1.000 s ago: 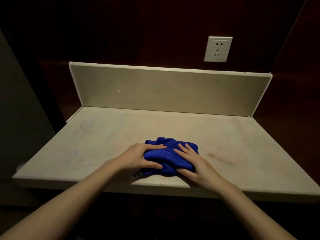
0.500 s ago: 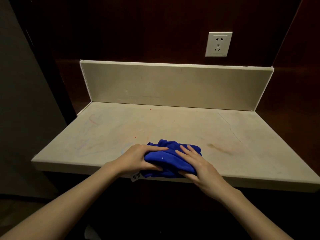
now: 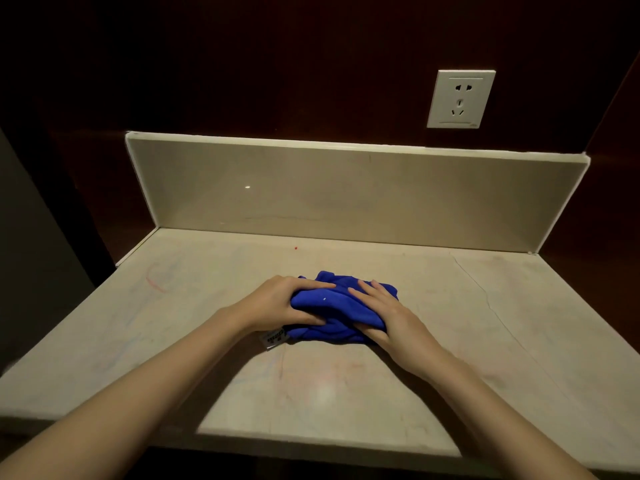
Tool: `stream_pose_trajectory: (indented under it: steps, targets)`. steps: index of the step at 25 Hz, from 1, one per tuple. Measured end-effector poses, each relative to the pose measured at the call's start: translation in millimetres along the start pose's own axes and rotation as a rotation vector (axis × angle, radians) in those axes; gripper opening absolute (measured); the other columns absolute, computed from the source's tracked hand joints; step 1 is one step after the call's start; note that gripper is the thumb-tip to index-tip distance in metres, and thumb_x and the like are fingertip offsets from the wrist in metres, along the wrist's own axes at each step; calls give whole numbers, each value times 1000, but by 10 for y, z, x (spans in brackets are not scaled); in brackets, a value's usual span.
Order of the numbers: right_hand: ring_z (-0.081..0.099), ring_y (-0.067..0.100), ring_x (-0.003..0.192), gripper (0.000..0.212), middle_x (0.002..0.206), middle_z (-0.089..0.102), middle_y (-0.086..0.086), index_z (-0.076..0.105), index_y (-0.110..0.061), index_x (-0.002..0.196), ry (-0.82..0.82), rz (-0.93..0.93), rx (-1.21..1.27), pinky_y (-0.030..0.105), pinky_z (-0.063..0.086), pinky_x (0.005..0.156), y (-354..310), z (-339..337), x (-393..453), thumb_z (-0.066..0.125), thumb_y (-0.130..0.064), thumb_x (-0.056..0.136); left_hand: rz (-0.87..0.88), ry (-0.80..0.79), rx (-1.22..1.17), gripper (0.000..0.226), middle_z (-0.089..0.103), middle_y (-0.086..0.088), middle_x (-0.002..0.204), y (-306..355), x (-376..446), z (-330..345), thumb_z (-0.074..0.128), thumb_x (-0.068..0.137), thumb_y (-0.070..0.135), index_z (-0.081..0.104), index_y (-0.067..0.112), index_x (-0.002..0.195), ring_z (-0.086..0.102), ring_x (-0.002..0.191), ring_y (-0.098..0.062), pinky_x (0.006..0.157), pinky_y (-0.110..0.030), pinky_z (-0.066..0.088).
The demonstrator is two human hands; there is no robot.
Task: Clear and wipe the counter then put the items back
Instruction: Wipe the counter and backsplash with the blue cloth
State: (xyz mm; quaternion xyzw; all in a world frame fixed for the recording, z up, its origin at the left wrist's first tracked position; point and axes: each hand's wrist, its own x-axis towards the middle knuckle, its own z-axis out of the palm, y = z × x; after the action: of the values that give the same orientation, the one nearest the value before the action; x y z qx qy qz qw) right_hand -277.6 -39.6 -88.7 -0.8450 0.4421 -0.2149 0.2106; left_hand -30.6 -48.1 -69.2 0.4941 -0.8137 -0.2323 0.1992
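A bunched blue cloth [image 3: 334,311] lies on the beige stone counter [image 3: 450,341], near its middle. My left hand [image 3: 277,303] grips the cloth's left side, fingers over the top and thumb along the near edge. My right hand [image 3: 389,317] holds the right side, with fingers laid on top and the thumb tucked under the near fold. A small white label [image 3: 273,338] sticks out of the cloth below my left hand. Faint red and blue scribble marks [image 3: 156,282] show on the counter's left part.
A beige backsplash [image 3: 346,192] runs along the back of the counter, with dark wood wall above. A white wall socket [image 3: 459,98] sits at the upper right. A thin crack [image 3: 485,292] crosses the right part of the counter. A tiny red speck [image 3: 295,248] lies near the backsplash.
Both hands have pushed the cloth away from the front edge, toward the middle of the counter. My view has tilted down, so more of the counter's front shows.
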Motion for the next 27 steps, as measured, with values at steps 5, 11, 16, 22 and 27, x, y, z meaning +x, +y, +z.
stream_pose_trajectory:
  steps: [5,11,16,22,27]
  targets:
    - [9,5,145,55,156,21,-15,28,-39,145,21,41,-21,26,18,115,260,-71,627,50,-36,95,9,4,23,59,69,13,110,-369,624,-163,74,76,49,53,43,130,61,98,-8,90,-31,48]
    - [13,9,146,54,155,24,-11,32,-33,145,35,82,-36,23,16,114,516,-162,1226,53,-31,95,33,1,3,57,64,15,122,-640,1216,-345,76,77,42,56,36,130,58,111,-5,92,-20,43]
    - [14,8,145,54,154,26,-12,33,-32,145,28,82,-10,19,13,111,574,-164,1348,54,-27,95,50,-20,-51,56,64,17,122,-774,1322,-361,76,76,44,57,36,129,58,111,-1,96,-23,44]
    - [15,11,146,55,154,28,-8,36,-30,144,35,117,31,21,13,113,516,-160,1303,57,-20,94,33,-41,-79,55,65,17,121,-731,1264,-376,76,76,46,58,37,127,58,112,-3,97,-27,45]
    - [11,9,146,54,155,25,-9,34,-31,145,39,134,62,24,13,115,284,-81,1017,55,-24,95,23,-37,-79,55,65,17,118,-634,969,-344,75,75,50,59,39,126,59,108,-6,96,-30,46]
